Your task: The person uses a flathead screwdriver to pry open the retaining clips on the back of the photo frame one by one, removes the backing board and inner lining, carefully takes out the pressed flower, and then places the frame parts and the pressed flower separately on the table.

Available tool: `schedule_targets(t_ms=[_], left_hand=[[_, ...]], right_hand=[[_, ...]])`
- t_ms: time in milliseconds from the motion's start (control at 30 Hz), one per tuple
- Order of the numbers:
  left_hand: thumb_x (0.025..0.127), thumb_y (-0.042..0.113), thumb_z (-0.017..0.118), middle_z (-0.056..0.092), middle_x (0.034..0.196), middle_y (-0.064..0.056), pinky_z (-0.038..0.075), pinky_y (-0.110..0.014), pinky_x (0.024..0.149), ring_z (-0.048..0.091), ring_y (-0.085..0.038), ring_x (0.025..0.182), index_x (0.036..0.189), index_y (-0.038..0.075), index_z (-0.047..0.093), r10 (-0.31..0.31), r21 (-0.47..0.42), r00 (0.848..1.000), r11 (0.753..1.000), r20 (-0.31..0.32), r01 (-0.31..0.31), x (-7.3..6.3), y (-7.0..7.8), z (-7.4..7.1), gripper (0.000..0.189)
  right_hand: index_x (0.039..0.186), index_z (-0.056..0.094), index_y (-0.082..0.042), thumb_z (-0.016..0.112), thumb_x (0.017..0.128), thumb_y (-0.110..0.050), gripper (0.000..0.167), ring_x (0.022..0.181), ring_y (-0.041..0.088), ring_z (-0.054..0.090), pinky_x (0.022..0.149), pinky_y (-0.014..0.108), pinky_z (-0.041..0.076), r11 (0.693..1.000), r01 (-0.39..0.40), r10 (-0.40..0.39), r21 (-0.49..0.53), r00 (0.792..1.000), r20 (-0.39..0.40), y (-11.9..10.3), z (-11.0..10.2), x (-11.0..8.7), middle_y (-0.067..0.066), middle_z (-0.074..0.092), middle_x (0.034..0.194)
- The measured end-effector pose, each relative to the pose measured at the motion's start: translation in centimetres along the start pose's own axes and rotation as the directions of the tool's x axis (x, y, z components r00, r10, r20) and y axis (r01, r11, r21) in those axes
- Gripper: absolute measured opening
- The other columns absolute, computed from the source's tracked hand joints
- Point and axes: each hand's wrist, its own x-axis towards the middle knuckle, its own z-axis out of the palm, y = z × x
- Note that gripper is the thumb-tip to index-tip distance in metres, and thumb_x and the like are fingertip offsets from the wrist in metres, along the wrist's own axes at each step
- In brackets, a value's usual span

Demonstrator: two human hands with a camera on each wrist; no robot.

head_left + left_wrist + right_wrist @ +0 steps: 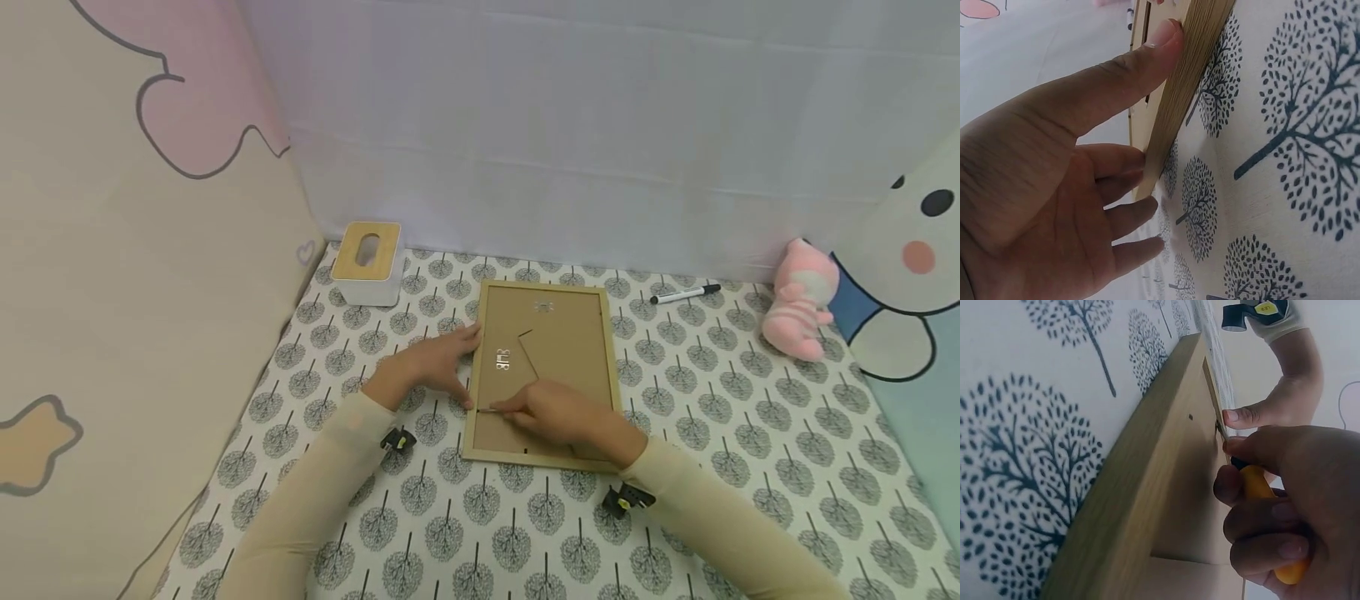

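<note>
A picture frame (543,287) with a light wooden rim lies face down, its brown backing board (570,342) upward. My left hand (438,362) is at the frame's left side, thumb tip on the rim and the other fingers spread, fairly straight, along its outer edge. In my right hand (558,410) is a screwdriver, its yellow handle (1292,570) gripped by curled fingers. The thin metal shaft (489,410) points left, its tip at the inner left edge near a small dark tab. Metal hangers (502,359) sit on the board, which also has a cut stand outline.
A white tissue box (367,287) with a wooden lid stands at the back left. Behind the frame's right side lies a marker (686,294). A pink plush toy (801,300) sits at the far right. Tree-patterned cloth (405,542) covers the table; curtains border the back and sides.
</note>
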Motion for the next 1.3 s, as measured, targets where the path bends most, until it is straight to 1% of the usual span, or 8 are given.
schedule_targets(t_ms=[233,467,700,800,867,1033,1200,1300], left_hand=[[0.069,0.043,0.098,0.006,0.179,-0.012,0.019,-0.044,0.134,0.014,-0.032,0.167,0.169,0.011,0.019,-0.005,0.028,1.000,1.000,-0.006,0.005,0.1,0.1,0.2,0.131],[0.072,0.038,0.097,0.014,0.179,-0.007,0.019,-0.043,0.134,0.017,-0.028,0.166,0.165,0.007,0.030,0.033,0.020,0.999,0.999,-0.007,-0.032,0.2,0.2,0.5,0.119],[0.074,0.040,0.096,0.007,0.179,-0.015,0.024,-0.044,0.133,0.020,-0.033,0.165,0.163,0.007,0.035,0.025,0.066,1.000,0.998,0.011,-0.026,0.5,0.5,0.5,0.113],[0.073,0.040,0.097,0.007,0.178,-0.020,0.025,-0.045,0.133,0.021,-0.037,0.164,0.162,0.006,0.039,0.006,0.084,1.000,0.996,0.008,-0.006,0.3,0.8,0.4,0.111],[0.072,0.039,0.097,0.008,0.177,-0.022,0.025,-0.046,0.133,0.022,-0.038,0.164,0.161,0.005,0.041,-0.003,0.090,1.000,0.996,0.006,0.003,0.1,1.0,0.3,0.110],[0.069,0.042,0.098,0.013,0.177,-0.021,0.028,-0.046,0.131,0.027,-0.039,0.162,0.158,0.006,0.045,-0.007,0.125,1.000,0.992,-0.011,0.009,0.0,1.3,0.4,0.109],[0.067,0.044,0.098,0.016,0.177,-0.018,0.029,-0.046,0.131,0.028,-0.037,0.162,0.157,0.009,0.048,-0.016,0.130,0.999,0.991,-0.038,0.021,-0.2,1.2,0.3,0.109],[0.066,0.046,0.098,0.017,0.176,-0.016,0.028,-0.047,0.131,0.029,-0.037,0.162,0.157,0.011,0.048,-0.013,0.108,0.999,0.994,-0.044,0.018,0.0,1.1,0.3,0.109]], right_hand=[[0.135,0.074,-0.025,0.061,0.106,-0.023,0.031,0.065,0.002,0.052,0.066,0.022,0.048,0.997,0.019,-0.021,-0.069,0.999,-0.034,0.2,0.6,0.1,0.000,0.079,0.093],[0.134,0.074,-0.028,0.060,0.105,-0.026,0.032,0.071,0.005,0.057,0.069,0.027,0.054,0.986,-0.028,0.016,-0.164,0.997,-0.070,-0.5,0.9,0.0,-0.003,0.075,0.092],[0.133,0.075,-0.030,0.061,0.104,-0.027,0.032,0.069,0.005,0.055,0.063,0.025,0.049,0.968,-0.067,0.042,-0.242,0.993,-0.106,-0.9,1.2,0.1,-0.004,0.073,0.091],[0.128,0.078,-0.030,0.063,0.102,-0.026,0.030,0.066,0.005,0.052,0.057,0.024,0.045,0.969,-0.073,0.045,-0.236,0.992,-0.121,-1.3,1.1,0.4,-0.005,0.071,0.088],[0.113,0.083,-0.029,0.063,0.101,-0.026,0.024,0.062,0.006,0.050,0.054,0.024,0.042,0.965,-0.067,0.034,-0.253,0.991,-0.132,-1.7,0.9,0.7,-0.006,0.069,0.081],[0.075,0.073,-0.026,0.064,0.098,-0.029,0.025,0.054,0.008,0.046,0.050,0.027,0.039,0.911,-0.085,0.023,-0.403,0.987,-0.157,-3.1,0.2,1.8,-0.010,0.055,0.061],[0.069,0.062,-0.022,0.072,0.098,-0.033,0.033,0.057,0.011,0.050,0.052,0.030,0.045,0.870,-0.125,0.084,-0.478,0.991,-0.106,-4.7,-1.0,3.1,-0.007,0.058,0.065],[0.074,0.067,-0.019,0.073,0.099,-0.037,0.032,0.061,0.015,0.059,0.053,0.035,0.054,0.836,-0.144,0.119,-0.530,0.990,-0.081,-5.6,-1.7,4.0,-0.001,0.068,0.072]])
